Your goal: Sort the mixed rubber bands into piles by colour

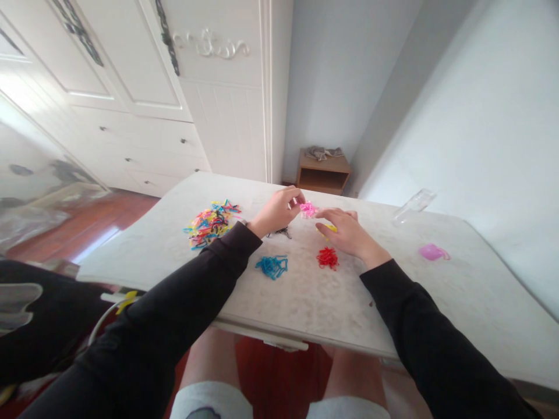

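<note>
Pink heap of thin, elastic-looking bands lies near the far edge of the white table, left hand beside it; right hand at yellow bands. I cannot tell whether either grip is closed. Colours spaced apart, presumably against mixing.

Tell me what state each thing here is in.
Left hand: fingers bent, by the pink pile.
Right hand: over the yellow pile.
Pink pile: heaped.
Yellow pile: partly hidden.
Black pile: partly hidden.
Mixed pile: colors jumbled.
Blue pile: heaped.
Red pile: heaped.
Clear container: see-through; upright or lying, cannot tell.
Purple thing: too blurred to tell.
Drawers: shut.
Cloth: crumpled.
</note>
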Tool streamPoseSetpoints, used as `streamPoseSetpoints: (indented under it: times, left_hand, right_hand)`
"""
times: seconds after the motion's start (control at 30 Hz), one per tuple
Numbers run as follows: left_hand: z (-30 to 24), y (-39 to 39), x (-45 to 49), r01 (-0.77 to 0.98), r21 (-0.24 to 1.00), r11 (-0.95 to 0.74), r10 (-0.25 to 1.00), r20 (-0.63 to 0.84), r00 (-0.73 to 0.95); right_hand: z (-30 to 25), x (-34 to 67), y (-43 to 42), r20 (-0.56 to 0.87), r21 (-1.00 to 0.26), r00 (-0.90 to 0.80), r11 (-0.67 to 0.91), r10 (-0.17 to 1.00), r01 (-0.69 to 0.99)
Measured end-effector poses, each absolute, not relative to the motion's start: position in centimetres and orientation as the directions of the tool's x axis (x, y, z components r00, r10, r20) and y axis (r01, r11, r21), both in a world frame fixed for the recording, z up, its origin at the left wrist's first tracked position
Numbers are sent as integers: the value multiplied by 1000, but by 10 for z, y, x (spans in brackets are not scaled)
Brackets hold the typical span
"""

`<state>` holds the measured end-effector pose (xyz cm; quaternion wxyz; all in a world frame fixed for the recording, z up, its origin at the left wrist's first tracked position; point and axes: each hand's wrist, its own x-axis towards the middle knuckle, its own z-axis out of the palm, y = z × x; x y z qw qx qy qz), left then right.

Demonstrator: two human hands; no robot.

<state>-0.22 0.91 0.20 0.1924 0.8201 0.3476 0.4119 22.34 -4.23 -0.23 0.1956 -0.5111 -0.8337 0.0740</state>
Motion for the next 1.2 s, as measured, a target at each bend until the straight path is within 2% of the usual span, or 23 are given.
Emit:
streamPoseSetpoints:
  times: [0.17,0.33,0.47,0.63,0.73,0.8,1.0,1.2]
  left_hand:
    - [2,8,-8,407,528,-745,666,565,487]
    - [13,20,-30,488,554,-675,732,584,349]
    - [27,29,-90,605,637,-478,853,500,147]
    - [31,17,-186,705,700,-115,965,246,-87]
    - [21,-2,-218,672,740,-37,996,81,-34]
    - [12,-14,-224,664,747,-21,999,33,-5]
    - [1,-29,-223,612,791,-14,1000,27,-12]
    - [13,-31,-224,445,894,54,990,9,-138]
  right_hand:
    - [-6,228,-41,272,-318,-404,478,873,819]
    - [-13,235,-38,277,-315,-386,462,880,829]
    - [-16,240,-36,307,-317,-373,464,875,827]
    - [-19,242,-36,346,-321,-371,481,862,816]
    - [-21,244,-35,349,-317,-373,483,859,816]
    - [-23,246,-34,340,-314,-380,485,860,817]
    - [-28,251,-33,319,-325,-375,472,871,819]
    - [-28,253,-36,335,-348,-368,477,867,807]
